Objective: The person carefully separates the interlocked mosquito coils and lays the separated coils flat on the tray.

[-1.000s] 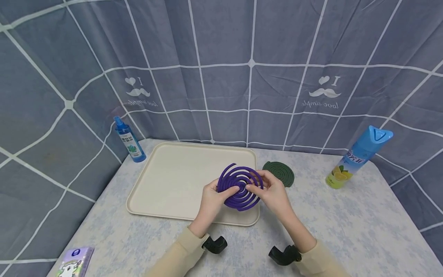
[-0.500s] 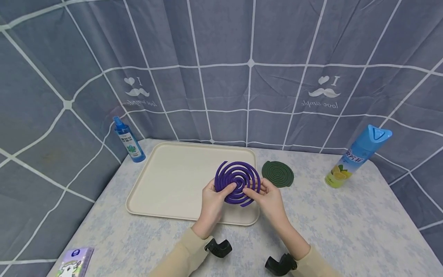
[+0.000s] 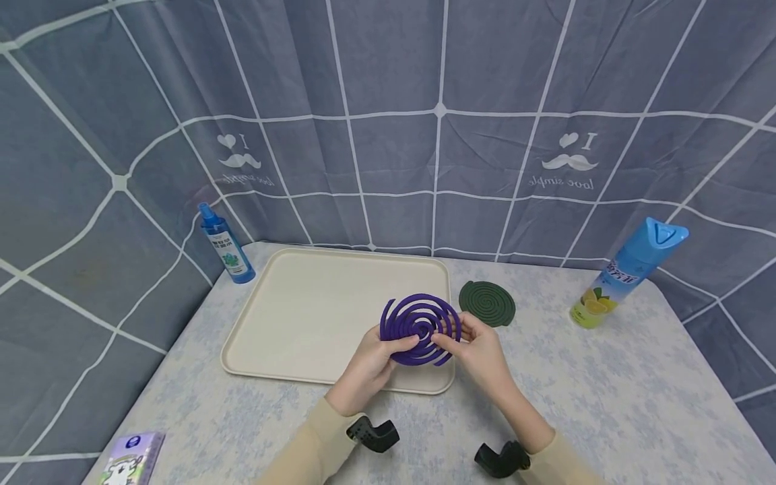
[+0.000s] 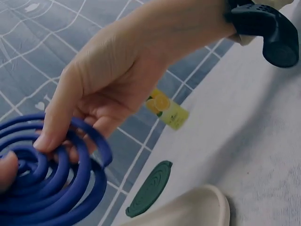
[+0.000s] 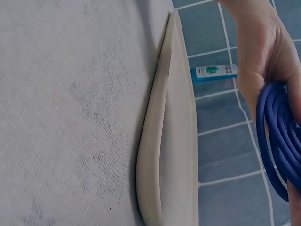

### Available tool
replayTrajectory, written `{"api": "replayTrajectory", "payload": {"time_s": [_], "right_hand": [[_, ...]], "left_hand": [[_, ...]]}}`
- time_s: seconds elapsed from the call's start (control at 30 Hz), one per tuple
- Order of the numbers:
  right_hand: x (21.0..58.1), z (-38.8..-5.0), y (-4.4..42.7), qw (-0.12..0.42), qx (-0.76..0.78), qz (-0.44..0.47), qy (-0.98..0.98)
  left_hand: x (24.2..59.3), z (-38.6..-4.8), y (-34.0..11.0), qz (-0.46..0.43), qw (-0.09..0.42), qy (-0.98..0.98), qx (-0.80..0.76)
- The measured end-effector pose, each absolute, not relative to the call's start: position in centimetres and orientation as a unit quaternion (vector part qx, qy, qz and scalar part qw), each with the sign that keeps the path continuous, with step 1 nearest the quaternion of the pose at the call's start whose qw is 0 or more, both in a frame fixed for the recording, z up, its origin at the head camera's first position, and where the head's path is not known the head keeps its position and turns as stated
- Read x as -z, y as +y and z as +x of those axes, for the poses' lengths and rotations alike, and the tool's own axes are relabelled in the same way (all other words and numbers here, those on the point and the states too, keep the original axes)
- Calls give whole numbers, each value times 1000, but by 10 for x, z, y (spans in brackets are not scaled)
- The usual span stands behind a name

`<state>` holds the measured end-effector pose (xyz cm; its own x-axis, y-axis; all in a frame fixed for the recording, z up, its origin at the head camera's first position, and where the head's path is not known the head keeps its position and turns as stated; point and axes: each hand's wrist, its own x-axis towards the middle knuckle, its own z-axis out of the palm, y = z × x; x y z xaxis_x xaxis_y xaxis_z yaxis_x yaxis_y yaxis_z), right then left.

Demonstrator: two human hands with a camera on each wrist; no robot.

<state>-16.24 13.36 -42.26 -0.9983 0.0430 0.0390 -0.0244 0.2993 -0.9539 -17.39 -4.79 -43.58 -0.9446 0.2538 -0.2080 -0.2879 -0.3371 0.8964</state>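
Observation:
A purple mosquito coil point(image 3: 397, 328) is held in the air over the right front part of the cream tray point(image 3: 315, 310). Its rings stand partly apart, with gaps between them. My left hand point(image 3: 371, 358) grips the coil's left side, thumb on top near the centre and fingers beneath. On the other side my right hand point(image 3: 487, 353) pinches it, thumb near the middle and fingers under the outer rings. In the left wrist view the right thumb and fingers hold the spread rings point(image 4: 82, 160); the right wrist view shows the coil point(image 5: 280, 136) nearly edge-on.
A dark green mosquito coil point(image 3: 487, 303) lies flat right of the tray. A blue spray bottle point(image 3: 227, 246) stands at the back left, a tall blue-and-yellow spray can point(image 3: 627, 273) at the right. A purple tissue pack point(image 3: 132, 460) lies near the front left.
The purple coil has risen slightly, then come back down, and now lies a little flatter between my hands. Both hands keep their hold; the other things have not moved.

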Motion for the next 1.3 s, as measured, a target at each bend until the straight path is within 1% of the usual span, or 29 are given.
{"api": "replayTrajectory", "payload": {"time_s": [0.13,0.37,0.5,0.67,0.87,1.07,1.3], "right_hand": [[420,-161,139,19,-569,20,-822],[413,-161,146,5,-533,75,-843],[411,-161,148,9,-508,107,-854],[408,-162,150,17,-464,156,-872],[403,-165,154,-2,-420,203,-884],[403,-166,155,-11,-408,224,-885],[401,-167,156,-26,-400,250,-882]], "left_hand": [[435,-173,-56,25,219,552,-804],[431,-174,-70,92,266,521,-806],[430,-177,-71,86,291,490,-817],[431,-177,-71,71,305,495,-811],[432,-179,-72,83,327,516,-787],[433,-180,-72,78,336,520,-782],[433,-181,-74,84,358,532,-763]]}}
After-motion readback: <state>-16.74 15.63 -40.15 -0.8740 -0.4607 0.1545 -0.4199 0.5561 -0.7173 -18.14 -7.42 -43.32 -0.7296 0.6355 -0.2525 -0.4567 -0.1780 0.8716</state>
